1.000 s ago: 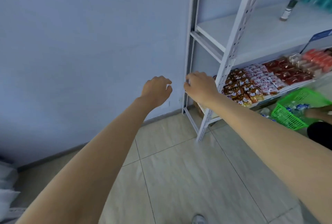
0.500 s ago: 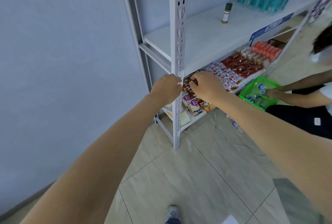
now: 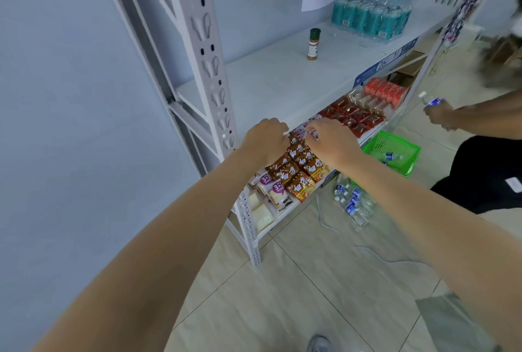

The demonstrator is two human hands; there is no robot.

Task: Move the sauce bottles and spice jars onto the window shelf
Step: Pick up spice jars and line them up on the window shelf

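While both hands hover empty at the shelf edge, left hand (image 3: 265, 139) curled, right hand (image 3: 330, 137) loosely bent, reach past for the spice jar (image 3: 313, 44) (upright, mid-shelf); grip its body.

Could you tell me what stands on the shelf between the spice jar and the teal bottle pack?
Nothing; in the head view the shelf is bare between spice jar and teal bottle pack.

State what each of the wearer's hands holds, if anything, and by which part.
The left hand curls over the front edge of the white shelf. The right hand has curled fingers by the snack packets; whether it holds one cannot be told.
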